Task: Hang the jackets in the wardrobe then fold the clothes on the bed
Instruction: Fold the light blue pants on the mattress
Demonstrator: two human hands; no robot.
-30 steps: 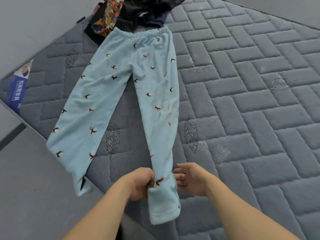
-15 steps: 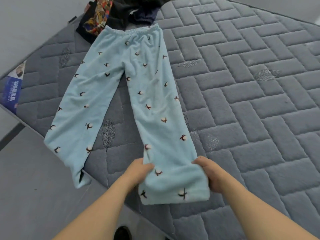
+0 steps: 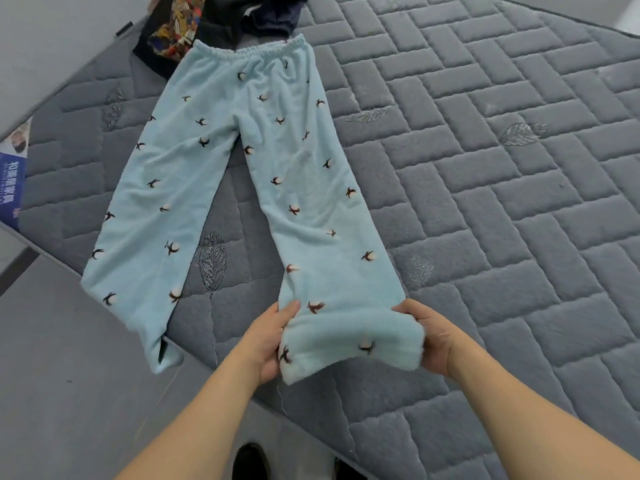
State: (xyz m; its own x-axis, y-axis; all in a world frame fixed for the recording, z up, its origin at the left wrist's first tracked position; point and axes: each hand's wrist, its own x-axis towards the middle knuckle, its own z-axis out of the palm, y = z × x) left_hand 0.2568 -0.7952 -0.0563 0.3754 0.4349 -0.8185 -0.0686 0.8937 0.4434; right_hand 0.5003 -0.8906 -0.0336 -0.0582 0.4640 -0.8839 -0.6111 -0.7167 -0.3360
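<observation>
- The light blue trousers lay spread on the grey quilted mattress, waistband at the far end and both legs running toward the person, so the long axis ran far to near.
- The left leg's cuff reached the mattress's near-left edge and hung slightly over it; the right leg's cuff sat just inside the near edge.
- The left hand gripped the right leg's cuff on its left side, fingers curled under the fabric; the right hand gripped the cuff's right side the same way.
- Compared with a second earlier, the cuff was stretched wide and flat between the hands, where it had been narrow and bunched.
- To the right of the trousers the mattress lay bare and wide.
- A pile of dark clothes touched the waistband at the far end.
- A blue label sat on the mattress's left edge; grey floor lay beyond.
</observation>
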